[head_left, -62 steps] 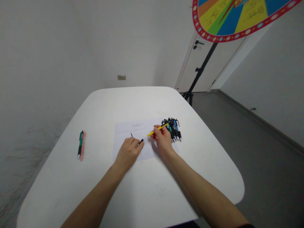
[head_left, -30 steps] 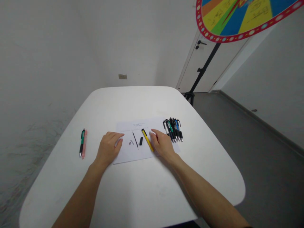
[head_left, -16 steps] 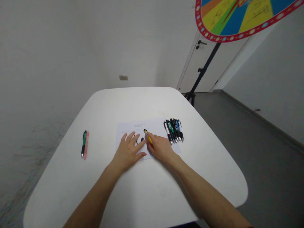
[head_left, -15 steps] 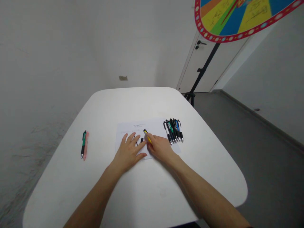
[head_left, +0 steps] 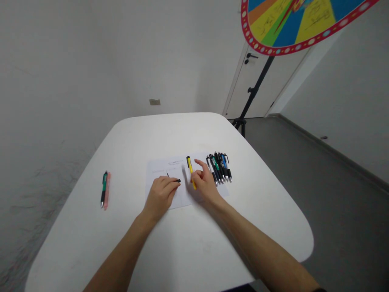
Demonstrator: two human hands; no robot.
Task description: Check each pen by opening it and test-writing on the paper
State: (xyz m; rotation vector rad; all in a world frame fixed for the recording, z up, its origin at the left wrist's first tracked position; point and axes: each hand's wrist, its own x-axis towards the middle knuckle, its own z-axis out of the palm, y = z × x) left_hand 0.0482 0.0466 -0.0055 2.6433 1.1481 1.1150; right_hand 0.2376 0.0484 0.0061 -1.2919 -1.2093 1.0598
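My right hand (head_left: 205, 183) holds a yellow pen barrel (head_left: 191, 170) with a black top and clip, tilted above the paper. Its index finger is stretched out while the thumb and other fingers close on the barrel. My left hand (head_left: 162, 192) pinches a small black pen part (head_left: 178, 180) between thumb and fingertips. Just beyond those fingers, a thin dark stick like a refill (head_left: 167, 174) shows on the printed white paper (head_left: 178, 202); its near end is hidden by the hand.
Several pens (head_left: 219, 168) lie side by side at the paper's right edge. A green-and-black pen (head_left: 104, 188) and a pink pen (head_left: 107, 190) lie on the left of the white table (head_left: 164, 134). A colourful wheel (head_left: 291, 28) stands on a tripod behind.
My right hand has lifted the yellow barrel and moved slightly right, its index finger now extended. My left hand, spread flat before, has closed on the small black part.
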